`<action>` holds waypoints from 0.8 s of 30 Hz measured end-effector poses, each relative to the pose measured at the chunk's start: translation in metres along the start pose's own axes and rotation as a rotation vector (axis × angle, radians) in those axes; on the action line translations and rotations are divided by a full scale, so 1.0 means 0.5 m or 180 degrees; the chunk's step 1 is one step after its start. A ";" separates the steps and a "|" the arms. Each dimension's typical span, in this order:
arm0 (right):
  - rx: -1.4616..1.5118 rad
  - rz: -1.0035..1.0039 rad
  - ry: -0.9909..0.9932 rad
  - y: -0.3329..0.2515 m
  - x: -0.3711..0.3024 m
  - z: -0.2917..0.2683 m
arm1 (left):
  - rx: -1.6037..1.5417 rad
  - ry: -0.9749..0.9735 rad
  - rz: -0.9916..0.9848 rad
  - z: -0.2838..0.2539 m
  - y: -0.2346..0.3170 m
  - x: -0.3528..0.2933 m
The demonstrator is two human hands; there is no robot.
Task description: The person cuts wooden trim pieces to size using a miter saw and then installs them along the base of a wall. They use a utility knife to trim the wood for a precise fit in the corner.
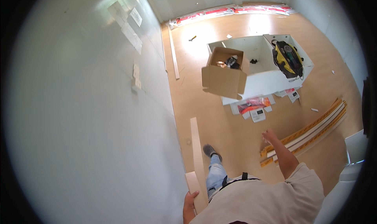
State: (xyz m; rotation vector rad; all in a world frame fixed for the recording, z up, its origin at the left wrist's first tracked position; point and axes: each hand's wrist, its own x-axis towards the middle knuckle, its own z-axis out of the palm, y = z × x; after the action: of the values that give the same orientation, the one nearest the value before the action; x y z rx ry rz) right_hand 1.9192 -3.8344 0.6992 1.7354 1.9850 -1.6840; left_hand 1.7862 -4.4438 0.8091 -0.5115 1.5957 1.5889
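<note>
My left hand (191,202) is clamped on the near end of a long pale board (197,157), which stands on edge along the foot of the white wall (86,118). Its long axis runs straight ahead of me over the wooden floor (231,133), past my shoe (212,150). My right hand (270,136) hangs free with fingers apart, holding nothing, well off to the other side and nearer the bundle of trim strips (310,131) (so the left is the one on the board). Farther on stand a cardboard box (224,73) and a white cabinet (267,80).
</note>
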 end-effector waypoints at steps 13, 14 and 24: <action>0.0140 0.1731 -0.0125 -0.207 0.031 0.254 | 0.0330 -0.0603 0.0050 0.219 0.955 0.627; 0.0099 0.1778 -0.0259 -0.247 0.057 0.280 | 0.0391 -0.0615 0.0037 0.240 1.012 0.673; -0.0337 -0.0537 -0.0175 -0.993 0.742 0.366 | 0.1244 -0.0531 -0.0173 0.449 1.492 1.095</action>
State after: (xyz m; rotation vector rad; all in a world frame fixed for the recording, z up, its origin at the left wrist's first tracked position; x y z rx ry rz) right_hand 1.3159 -3.6055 0.7335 1.5106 2.2071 -1.6182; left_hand 0.9494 -3.9964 0.8877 -0.2041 1.6917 1.2029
